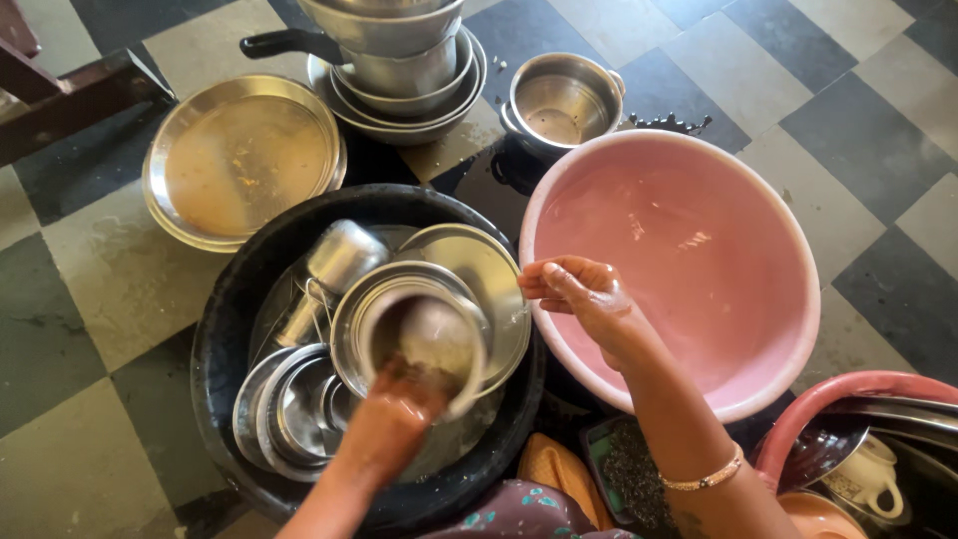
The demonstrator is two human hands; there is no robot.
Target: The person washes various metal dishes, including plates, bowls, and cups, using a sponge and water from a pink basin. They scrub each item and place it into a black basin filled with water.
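A small steel bowl [431, 344] is sitting tilted over the stacked plates [479, 274] inside the black tub [235, 299], its mouth facing up. The left hand [394, 409] is reaching up from below and gripping the bowl's near rim, blurred. The right hand [579, 294] is hovering just right of the bowl, over the pink basin [778, 240] rim, wet, fingers loosely curled and holding nothing. A steel cup [334, 265] is lying in the tub beside them.

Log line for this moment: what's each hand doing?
left hand: inside steel bowl, blurred | right hand: empty, over pink basin rim | bowl over black tub of steel dishes
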